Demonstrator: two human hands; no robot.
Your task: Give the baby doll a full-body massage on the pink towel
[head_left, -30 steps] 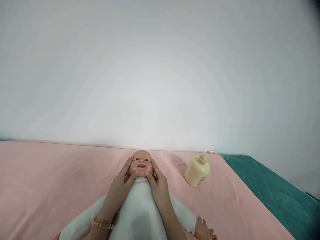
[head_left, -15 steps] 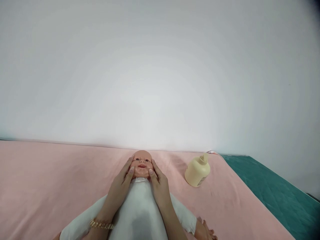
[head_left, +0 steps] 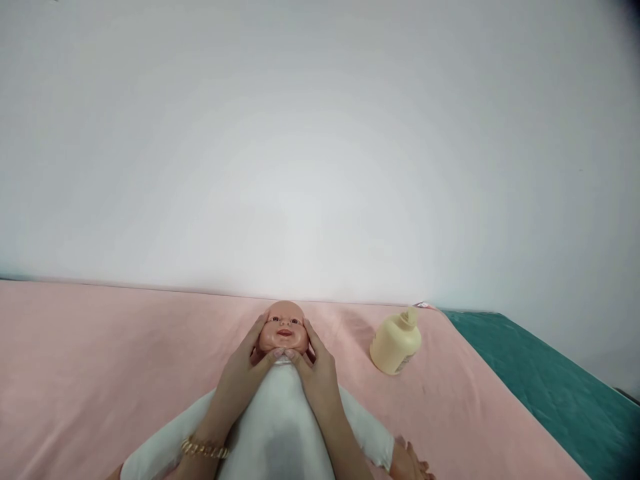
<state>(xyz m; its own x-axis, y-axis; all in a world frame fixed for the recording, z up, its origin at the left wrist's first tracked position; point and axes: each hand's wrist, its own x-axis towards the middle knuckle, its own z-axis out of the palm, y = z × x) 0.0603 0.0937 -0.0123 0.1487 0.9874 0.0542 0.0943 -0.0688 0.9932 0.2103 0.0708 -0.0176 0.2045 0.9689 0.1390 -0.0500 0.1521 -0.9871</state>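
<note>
A baby doll (head_left: 284, 330) in white clothing lies on its back, its head toward the wall. My left hand (head_left: 246, 365) cups one side of the doll's head, fingers along the cheek. On the opposite side my right hand (head_left: 318, 368) holds the head the same way. Both thumbs meet under the doll's chin, at the collar. A beaded bracelet (head_left: 205, 449) circles my left wrist. The doll's arms spread out to either side beneath my forearms, and its legs are out of view.
To the right of the doll a pale yellow pump bottle (head_left: 395, 343) stands on the pink sheet (head_left: 100, 353). Green quilted bedding (head_left: 545, 380) shows beyond the sheet's right edge. A white wall (head_left: 300, 167) rises directly behind the bed.
Both thumbs have slid from the doll's cheeks down and inward to the middle of its chin. The fingers stay along the sides of the head.
</note>
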